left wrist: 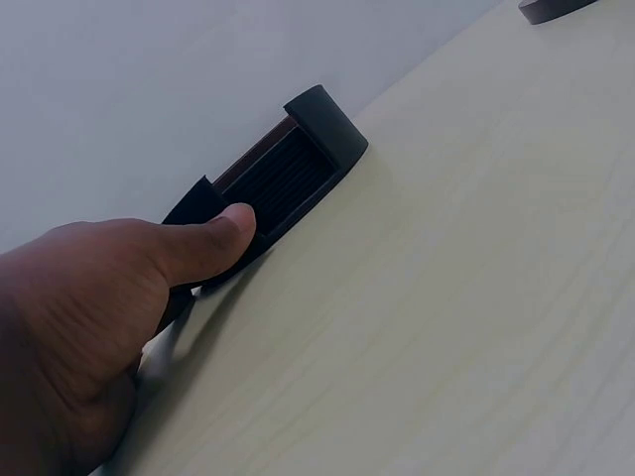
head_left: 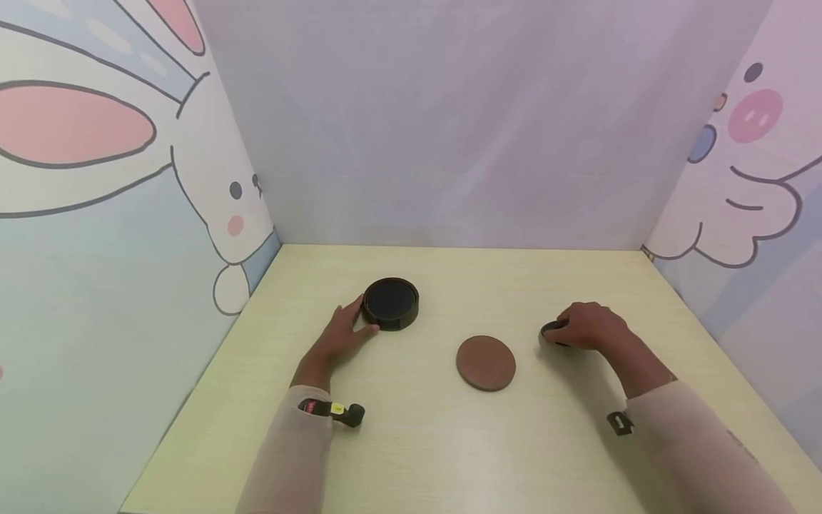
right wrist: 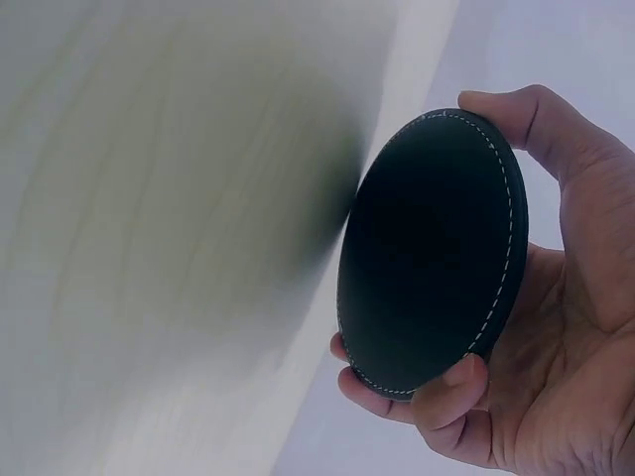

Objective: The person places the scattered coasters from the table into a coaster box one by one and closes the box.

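Observation:
A round black coaster holder [head_left: 390, 304] stands on the table left of the middle, black coasters stacked inside it. My left hand [head_left: 342, 334] grips its near left side; the left wrist view shows my thumb [left wrist: 213, 246] at the edge of the holder's front slot [left wrist: 283, 178]. Over on the right, my right hand [head_left: 589, 326] holds a round black coaster [right wrist: 432, 253] by its rim, tilted, white stitching round the edge. Whether its lower edge touches the table cannot be told. Between the hands a brown round coaster [head_left: 486, 363] lies flat.
The pale wood table [head_left: 411, 442] is bounded by a plain grey-lilac back wall [head_left: 449, 128]. Side walls with cartoon drawings, a rabbit [head_left: 225, 207] at left, rise along both edges. Each sleeve carries a small dark strapped device, such as the left camera strap [head_left: 330, 410].

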`<state>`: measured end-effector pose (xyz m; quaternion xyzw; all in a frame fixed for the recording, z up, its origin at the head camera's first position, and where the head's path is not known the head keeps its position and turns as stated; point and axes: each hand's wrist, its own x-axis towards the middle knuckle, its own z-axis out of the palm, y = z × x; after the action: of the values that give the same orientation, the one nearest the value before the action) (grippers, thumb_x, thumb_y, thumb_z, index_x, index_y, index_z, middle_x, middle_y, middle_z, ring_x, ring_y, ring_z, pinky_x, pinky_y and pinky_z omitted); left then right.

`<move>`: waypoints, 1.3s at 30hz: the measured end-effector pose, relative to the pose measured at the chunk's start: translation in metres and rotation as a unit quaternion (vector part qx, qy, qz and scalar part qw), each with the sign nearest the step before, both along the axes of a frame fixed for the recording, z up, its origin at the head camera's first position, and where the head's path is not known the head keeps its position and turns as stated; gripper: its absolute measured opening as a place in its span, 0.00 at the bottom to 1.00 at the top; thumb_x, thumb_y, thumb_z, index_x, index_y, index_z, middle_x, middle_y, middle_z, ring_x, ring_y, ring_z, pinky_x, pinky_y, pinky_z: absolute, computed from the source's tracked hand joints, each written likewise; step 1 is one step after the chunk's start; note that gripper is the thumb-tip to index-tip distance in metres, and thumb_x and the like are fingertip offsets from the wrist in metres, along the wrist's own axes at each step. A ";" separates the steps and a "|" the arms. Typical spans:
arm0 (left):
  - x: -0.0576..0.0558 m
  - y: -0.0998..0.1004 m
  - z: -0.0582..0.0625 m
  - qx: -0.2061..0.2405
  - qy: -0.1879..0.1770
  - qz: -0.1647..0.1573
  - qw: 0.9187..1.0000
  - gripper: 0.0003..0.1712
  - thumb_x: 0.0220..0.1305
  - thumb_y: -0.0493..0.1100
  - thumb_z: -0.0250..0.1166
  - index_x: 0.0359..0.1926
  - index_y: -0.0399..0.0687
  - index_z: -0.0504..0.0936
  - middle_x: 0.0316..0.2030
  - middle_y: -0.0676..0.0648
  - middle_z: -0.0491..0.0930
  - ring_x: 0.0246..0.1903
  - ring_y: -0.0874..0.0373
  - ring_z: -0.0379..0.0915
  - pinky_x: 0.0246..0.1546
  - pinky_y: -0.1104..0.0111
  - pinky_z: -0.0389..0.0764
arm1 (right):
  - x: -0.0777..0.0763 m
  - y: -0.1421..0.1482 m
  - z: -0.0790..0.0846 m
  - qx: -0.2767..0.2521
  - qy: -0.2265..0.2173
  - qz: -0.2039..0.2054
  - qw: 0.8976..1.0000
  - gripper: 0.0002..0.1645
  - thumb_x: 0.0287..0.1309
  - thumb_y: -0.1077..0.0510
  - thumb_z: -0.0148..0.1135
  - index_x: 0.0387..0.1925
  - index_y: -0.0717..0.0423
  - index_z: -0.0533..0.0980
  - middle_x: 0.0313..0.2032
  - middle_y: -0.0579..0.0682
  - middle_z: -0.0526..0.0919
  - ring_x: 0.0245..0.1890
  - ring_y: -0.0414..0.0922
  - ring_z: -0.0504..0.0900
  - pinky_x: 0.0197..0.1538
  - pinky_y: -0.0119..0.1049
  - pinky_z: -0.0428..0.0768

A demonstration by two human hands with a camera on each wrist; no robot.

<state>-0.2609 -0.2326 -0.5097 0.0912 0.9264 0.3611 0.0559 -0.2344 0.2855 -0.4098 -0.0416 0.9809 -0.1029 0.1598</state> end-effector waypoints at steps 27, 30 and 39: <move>0.002 0.000 -0.001 0.007 0.005 -0.003 1.000 0.56 0.76 0.67 0.66 0.90 0.56 0.47 0.89 0.46 0.50 0.88 0.31 0.30 0.88 0.35 0.40 | -0.002 -0.047 -0.002 -0.020 0.089 -0.007 0.996 0.46 0.58 0.34 0.66 0.71 0.55 0.81 0.55 0.74 0.80 0.49 0.68 0.77 0.31 0.49 0.76; 0.002 0.000 -0.001 0.011 0.001 -0.002 1.000 0.56 0.76 0.67 0.66 0.90 0.57 0.47 0.89 0.47 0.50 0.88 0.31 0.29 0.88 0.35 0.40 | -0.003 -0.055 0.000 -0.027 0.090 -0.010 0.995 0.47 0.58 0.33 0.67 0.72 0.55 0.80 0.57 0.75 0.78 0.52 0.69 0.77 0.31 0.49 0.76; 0.003 0.000 0.002 0.009 -0.004 0.001 1.000 0.55 0.76 0.66 0.66 0.90 0.57 0.47 0.89 0.46 0.49 0.88 0.31 0.28 0.88 0.34 0.40 | -0.009 -0.077 0.004 -0.035 0.105 -0.007 0.994 0.47 0.59 0.32 0.66 0.73 0.54 0.80 0.57 0.73 0.77 0.55 0.69 0.76 0.32 0.48 0.77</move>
<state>-0.2582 -0.2325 -0.5081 0.0888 0.9231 0.3694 0.0586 -0.2439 0.2087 -0.4062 -0.0507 0.9883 -0.1332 0.0540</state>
